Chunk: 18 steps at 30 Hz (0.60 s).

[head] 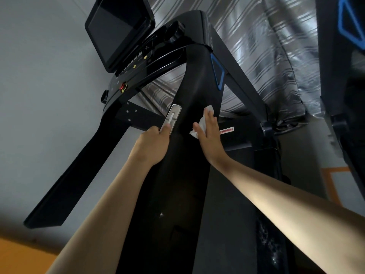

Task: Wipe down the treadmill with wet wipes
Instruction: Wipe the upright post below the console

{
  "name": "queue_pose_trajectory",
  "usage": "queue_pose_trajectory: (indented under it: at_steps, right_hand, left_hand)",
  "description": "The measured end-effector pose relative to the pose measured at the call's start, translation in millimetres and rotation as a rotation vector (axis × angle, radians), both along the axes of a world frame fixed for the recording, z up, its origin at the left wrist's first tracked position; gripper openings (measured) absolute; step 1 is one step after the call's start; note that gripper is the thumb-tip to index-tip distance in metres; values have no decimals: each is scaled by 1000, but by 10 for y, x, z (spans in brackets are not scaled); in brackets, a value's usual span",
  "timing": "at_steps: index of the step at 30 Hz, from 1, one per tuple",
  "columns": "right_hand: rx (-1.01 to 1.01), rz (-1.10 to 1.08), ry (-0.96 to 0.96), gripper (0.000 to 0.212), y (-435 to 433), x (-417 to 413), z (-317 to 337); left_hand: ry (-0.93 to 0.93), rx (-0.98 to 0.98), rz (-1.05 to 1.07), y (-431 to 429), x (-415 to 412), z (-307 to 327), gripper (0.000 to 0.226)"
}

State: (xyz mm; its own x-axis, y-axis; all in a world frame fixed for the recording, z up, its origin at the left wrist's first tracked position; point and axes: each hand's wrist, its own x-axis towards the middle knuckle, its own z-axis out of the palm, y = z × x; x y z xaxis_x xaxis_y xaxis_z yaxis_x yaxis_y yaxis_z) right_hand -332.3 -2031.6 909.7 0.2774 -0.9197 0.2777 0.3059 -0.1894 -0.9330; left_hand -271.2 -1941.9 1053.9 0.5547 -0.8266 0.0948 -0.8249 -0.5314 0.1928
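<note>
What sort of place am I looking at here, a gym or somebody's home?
Probably a gym or fitness room, though a home setup is possible. A black treadmill with a large console screen fills the view, and a second machine with similar blue trim stands at the right edge.

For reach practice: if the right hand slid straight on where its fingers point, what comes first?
The right hand, on the wipe, meets only more handrail, then probably the console; blue trim lies just right.

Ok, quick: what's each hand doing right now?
The left hand grips the handrail, thumb on its silver sensor plate.
The right hand is open, flat fingers pressing the wet wipe onto the handrail.
</note>
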Motion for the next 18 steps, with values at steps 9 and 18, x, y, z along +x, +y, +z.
queue_pose_trajectory:
  at_steps: [9, 18]
  right_hand:
    - [109, 7, -49, 68, 438, 31, -106]
    - [188, 99, -110, 76, 491, -61, -76]
  left_hand:
    - [10, 3, 3, -21, 10, 1, 51]
    - [-6, 26, -41, -29, 27, 2, 45]
